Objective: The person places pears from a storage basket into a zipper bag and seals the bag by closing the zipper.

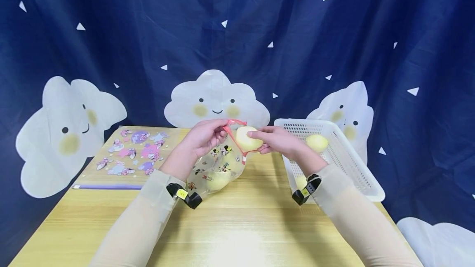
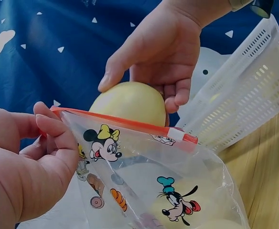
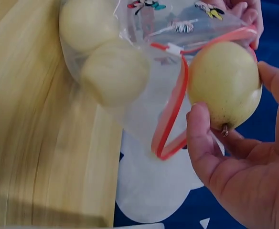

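My left hand pinches the red zip edge of a clear zip bag printed with cartoon characters. The bag's mouth gapes, and its white slider sits on the red strip. Between the thumb and fingers of my right hand is a round, pale yellow pear, its stem end toward the palm. In the left wrist view the bag's rim covers the pear's lower part. Inside the bag lie other pears, seen through the plastic.
To the right stands a white perforated basket with a pear in it and another partly behind the right wrist. A flat printed zip bag with a purple slider edge lies on the wooden table at left. A blue curtain hangs behind.
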The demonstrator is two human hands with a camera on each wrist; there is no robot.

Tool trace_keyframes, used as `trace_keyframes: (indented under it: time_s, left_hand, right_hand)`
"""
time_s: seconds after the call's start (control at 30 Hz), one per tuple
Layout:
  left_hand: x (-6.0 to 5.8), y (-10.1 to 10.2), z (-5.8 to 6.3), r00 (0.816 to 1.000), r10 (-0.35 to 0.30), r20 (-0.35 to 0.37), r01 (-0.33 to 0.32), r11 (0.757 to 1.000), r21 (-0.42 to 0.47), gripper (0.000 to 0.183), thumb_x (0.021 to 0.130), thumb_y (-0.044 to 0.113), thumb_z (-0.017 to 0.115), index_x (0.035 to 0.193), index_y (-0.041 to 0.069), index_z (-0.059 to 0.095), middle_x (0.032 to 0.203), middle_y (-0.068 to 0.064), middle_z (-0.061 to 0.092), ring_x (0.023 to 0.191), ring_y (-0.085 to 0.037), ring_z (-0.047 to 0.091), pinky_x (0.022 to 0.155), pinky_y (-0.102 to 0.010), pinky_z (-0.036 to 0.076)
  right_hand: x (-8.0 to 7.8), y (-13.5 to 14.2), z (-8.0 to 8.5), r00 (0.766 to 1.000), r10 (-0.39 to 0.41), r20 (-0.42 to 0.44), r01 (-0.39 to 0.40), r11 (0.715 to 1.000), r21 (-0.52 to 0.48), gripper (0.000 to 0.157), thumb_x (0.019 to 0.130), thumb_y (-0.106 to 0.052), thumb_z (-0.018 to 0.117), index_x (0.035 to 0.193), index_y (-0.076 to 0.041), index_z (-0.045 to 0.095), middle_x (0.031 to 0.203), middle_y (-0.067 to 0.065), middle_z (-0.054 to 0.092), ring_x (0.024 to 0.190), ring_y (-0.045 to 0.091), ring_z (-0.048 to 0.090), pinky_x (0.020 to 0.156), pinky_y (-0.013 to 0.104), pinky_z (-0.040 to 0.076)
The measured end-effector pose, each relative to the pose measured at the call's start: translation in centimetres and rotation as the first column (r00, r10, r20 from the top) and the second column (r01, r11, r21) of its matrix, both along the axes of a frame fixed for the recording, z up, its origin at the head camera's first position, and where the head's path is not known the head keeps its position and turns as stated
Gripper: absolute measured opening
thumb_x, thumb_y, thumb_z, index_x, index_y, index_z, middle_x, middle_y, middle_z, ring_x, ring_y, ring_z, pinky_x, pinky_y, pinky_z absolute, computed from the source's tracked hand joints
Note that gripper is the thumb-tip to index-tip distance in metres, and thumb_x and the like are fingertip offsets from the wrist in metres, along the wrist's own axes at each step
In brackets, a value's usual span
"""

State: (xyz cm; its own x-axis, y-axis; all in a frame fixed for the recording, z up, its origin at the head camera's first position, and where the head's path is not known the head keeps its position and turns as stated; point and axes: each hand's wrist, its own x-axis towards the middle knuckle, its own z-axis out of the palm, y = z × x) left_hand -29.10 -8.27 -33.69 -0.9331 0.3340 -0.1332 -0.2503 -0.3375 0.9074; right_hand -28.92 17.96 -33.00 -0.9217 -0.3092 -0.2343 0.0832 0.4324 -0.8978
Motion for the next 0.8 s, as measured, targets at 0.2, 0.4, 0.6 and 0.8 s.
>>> trace_keyframes:
  time_s: [0.2,0.4,0.6,0.8]
  left_hand:
    - [0.0,-0.2,0.0,1.0,-0.017,-0.016,0.017,1.0,-0.02,0.018,0.114,0.013,0.057,0.121,0.0,0.066,0.083,0.002,0.064,0.069,-0.002,0.056,0.062,-0.014,0.048]
    - [0.0,-0.6,0.1,0.999,-0.01,-0.031,0.01,1.0,-0.022,0.016,0.113,0.011,0.057,0.11,0.003,0.07,0.077,0.003,0.066,0.067,-0.003,0.054,0.061,-0.015,0.046]
    - [-0.1,-0.5,0.0,0.998,-0.045,-0.052,0.043,0.998,-0.036,0.021,0.113,0.011,0.057,0.103,0.005,0.074,0.078,0.004,0.067,0.068,-0.004,0.054,0.061,-0.015,0.046]
    - [0.1,-0.3,0.0,0.998,-0.044,-0.049,0.044,0.999,-0.003,0.024,0.114,0.011,0.057,0.101,0.008,0.077,0.078,0.003,0.067,0.067,-0.004,0.054,0.06,-0.014,0.045]
  right_hand:
    - [0.3,-0.9,0.0,0.999,0.009,0.034,-0.006,0.995,-0.1,0.061,0.108,-0.037,0.069,0.145,0.01,0.056,0.108,0.01,0.072,0.087,0.015,0.076,0.089,0.031,0.067]
    - [-0.1,-0.4,-0.4,0.996,0.067,0.058,-0.045,0.95,-0.308,0.041,0.113,-0.011,0.052,0.144,0.014,0.056,0.111,0.009,0.079,0.088,0.012,0.076,0.084,0.026,0.066]
    - [-0.3,0.3,0.2,0.999,0.052,0.01,-0.046,0.946,-0.322,0.04,0.109,-0.006,0.051,0.143,0.014,0.057,0.112,0.006,0.079,0.091,0.012,0.073,0.085,0.024,0.064]
    - [-0.7,2.9,0.3,1.0,-0.009,-0.015,0.004,0.949,-0.316,0.03,0.11,-0.002,0.048,0.136,0.011,0.057,0.1,-0.001,0.076,0.085,0.01,0.072,0.08,0.021,0.063]
